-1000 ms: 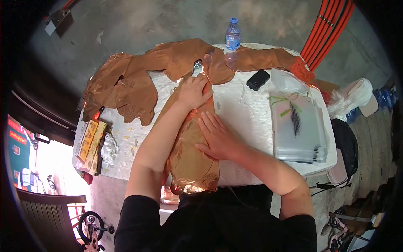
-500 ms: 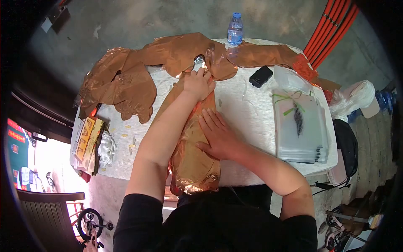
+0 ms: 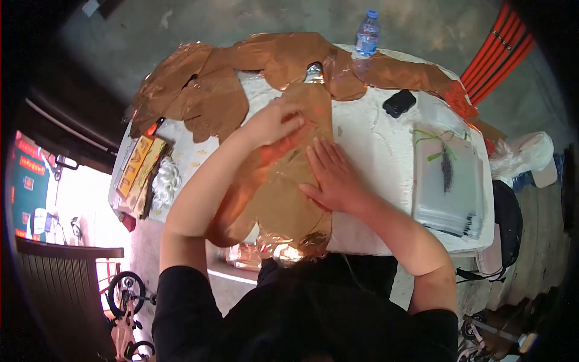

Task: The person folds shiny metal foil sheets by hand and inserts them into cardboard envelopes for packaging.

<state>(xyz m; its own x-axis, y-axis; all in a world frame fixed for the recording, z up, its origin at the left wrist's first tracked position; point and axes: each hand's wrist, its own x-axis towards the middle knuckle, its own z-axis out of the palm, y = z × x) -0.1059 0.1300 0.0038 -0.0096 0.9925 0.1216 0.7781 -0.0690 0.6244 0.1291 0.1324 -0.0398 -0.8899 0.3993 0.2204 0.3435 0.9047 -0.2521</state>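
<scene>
Steady the long copper-coloured foil [image 3: 280,208] across the tabletop's [image 3: 377,163] near edge, right hand [image 3: 335,180] splayed; left hand's [image 3: 272,125] grip unclear.

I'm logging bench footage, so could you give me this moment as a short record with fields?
left hand: the left hand is at the foil, fingers curled; grip unclear
right hand: the right hand lies flat on the foil's right side, fingers extended
foil: copper-coloured, reaching the near edge of the white table
far side: other foil, bottle
right side: black item, clear stack with green tie
left side: yellow packet, white bundle
</scene>
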